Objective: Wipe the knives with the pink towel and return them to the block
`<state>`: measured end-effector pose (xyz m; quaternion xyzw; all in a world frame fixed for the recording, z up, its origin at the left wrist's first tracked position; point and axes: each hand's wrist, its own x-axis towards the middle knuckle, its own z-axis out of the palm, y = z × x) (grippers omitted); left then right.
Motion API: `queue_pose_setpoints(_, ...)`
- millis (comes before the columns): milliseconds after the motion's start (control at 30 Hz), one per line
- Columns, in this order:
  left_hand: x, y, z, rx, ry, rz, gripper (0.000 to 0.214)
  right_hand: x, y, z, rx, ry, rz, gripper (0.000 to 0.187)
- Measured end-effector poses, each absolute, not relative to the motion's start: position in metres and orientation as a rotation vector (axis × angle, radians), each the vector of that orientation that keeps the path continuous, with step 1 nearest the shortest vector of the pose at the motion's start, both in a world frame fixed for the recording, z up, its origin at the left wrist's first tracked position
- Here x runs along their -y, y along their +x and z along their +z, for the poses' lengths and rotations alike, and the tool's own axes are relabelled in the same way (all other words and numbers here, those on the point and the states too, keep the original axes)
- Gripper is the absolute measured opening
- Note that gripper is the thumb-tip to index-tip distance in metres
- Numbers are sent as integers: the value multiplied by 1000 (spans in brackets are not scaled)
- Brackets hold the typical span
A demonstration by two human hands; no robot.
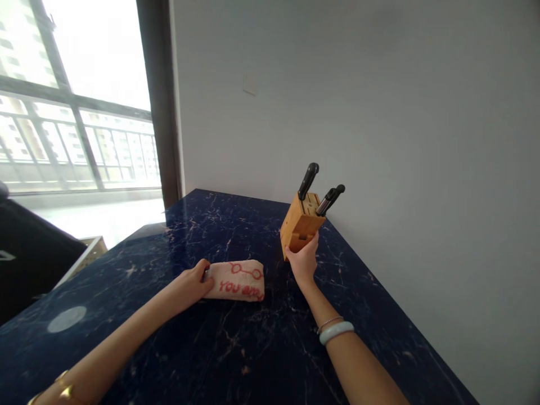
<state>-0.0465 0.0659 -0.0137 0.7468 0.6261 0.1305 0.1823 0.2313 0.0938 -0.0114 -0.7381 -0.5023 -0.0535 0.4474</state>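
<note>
My left hand [198, 282] is closed on the left end of a folded pink towel [236, 280] with red lettering and circles, low over or on the dark tabletop. Something small and dark shows between thumb and fingers there; I cannot make out what it is. With thumb and fingers spread around its lower front, my right hand [304, 262] grips a wooden knife block [293, 222]. Black-handled knives stick up from the block: one handle [309, 181] at the back left, and a couple of handles [331, 199] close together at the right.
The dark blue marbled table [236, 349] runs along a plain grey wall [379, 140] on the right. A round pale patch [66, 319] marks its left side. Beyond the left edge are a black object [29, 253], a pale basket-like container [84, 259] and a bright window [105, 95].
</note>
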Motion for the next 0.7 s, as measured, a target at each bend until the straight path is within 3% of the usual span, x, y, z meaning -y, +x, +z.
queue_pose_setpoints(400,-65,-40,-16,-1786,2135,437,19,-88,257,-16,1263,-1673,-235,96)
queue_pose_setpoints(567,-65,-34,-19,-1705,2102,522,19,-51,273,5,1384,-1472,-254,60)
queue_pose_setpoints(700,-66,-20,-18,-1615,2068,536,18,-31,283,22,1713,-1578,110,29)
